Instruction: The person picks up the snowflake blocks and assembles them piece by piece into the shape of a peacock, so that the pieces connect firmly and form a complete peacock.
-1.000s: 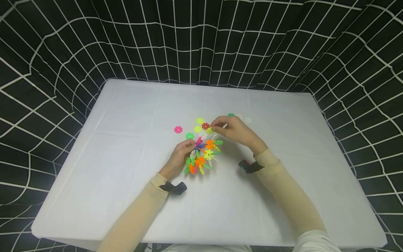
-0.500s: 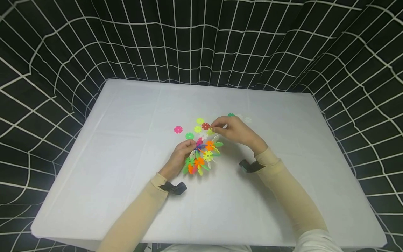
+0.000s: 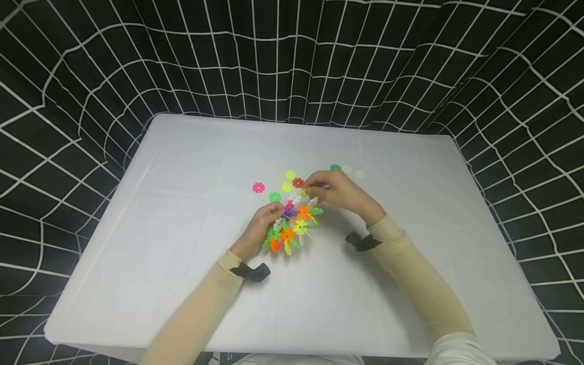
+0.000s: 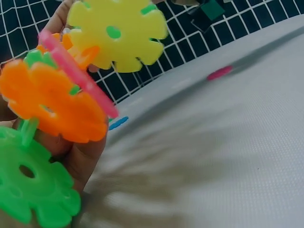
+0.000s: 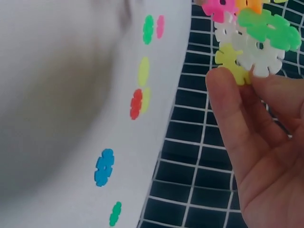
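Note:
My left hand (image 3: pixel 260 225) grips a colourful cluster of interlocked, flower-shaped plastic snowflake discs (image 3: pixel 299 226) by its left side, held above the white table. Orange, green, pink and yellow discs stick out at different angles; in the left wrist view an orange disc (image 4: pixel 52 102) and a green disc (image 4: pixel 35 175) cover part of that hand. At the cluster's far right end, my right hand (image 3: pixel 339 191) pinches a yellow disc (image 5: pixel 230 61) between thumb and fingers. In the right wrist view this disc sits right at the edge of a white disc (image 5: pixel 263 57) of the cluster.
Loose discs lie flat beyond the hands: pink (image 3: pixel 258 187), green (image 3: pixel 275 196), two yellow, red (image 3: pixel 298 183), and farther right a dark green one (image 3: pixel 335 167) and pale ones (image 3: pixel 359 174). A blue disc (image 5: pixel 104 167) lies under my right hand. Black, white-gridded cloth (image 3: pixel 292 61) surrounds the table.
The cluster has tilted slightly, its near end swinging a little left. My right hand has shifted slightly toward the cluster with the yellow disc, and a bit of blue disc now shows beneath it.

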`<state>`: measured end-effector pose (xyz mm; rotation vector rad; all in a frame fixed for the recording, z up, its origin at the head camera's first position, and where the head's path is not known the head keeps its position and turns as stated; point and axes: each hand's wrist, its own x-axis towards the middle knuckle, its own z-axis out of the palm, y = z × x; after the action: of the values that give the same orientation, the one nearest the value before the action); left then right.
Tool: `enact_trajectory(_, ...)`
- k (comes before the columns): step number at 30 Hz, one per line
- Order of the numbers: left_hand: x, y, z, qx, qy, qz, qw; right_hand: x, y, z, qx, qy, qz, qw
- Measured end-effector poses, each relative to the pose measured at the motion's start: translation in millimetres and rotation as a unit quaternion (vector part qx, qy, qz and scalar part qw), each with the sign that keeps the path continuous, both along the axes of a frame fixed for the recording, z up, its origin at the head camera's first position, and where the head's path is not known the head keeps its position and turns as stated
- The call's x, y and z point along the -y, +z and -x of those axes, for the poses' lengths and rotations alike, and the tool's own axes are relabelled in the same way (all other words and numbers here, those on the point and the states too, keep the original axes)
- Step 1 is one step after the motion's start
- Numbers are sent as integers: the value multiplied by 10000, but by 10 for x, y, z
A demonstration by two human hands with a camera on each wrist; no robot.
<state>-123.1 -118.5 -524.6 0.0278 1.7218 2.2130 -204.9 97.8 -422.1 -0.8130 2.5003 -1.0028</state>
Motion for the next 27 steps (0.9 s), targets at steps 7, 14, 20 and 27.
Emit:
enact_trajectory(7, 20, 6, -3, -184, -206, 467, 9985, 8, -79, -14, -145, 253, 290, 9992)
enact_trajectory(14, 29, 17, -2, -315, -485, 660, 9961, -11, -130, 9, 110, 382, 419, 9983)
enact_trajectory(20, 27, 35, -12, -373, -570, 682, 9953, -18, -163, 50, 492, 265, 382, 9977)
enact_trajectory(27, 34, 34, -9, -316, -568, 758, 9950, 40, -142, -21, 253, 103, 38, 9996)
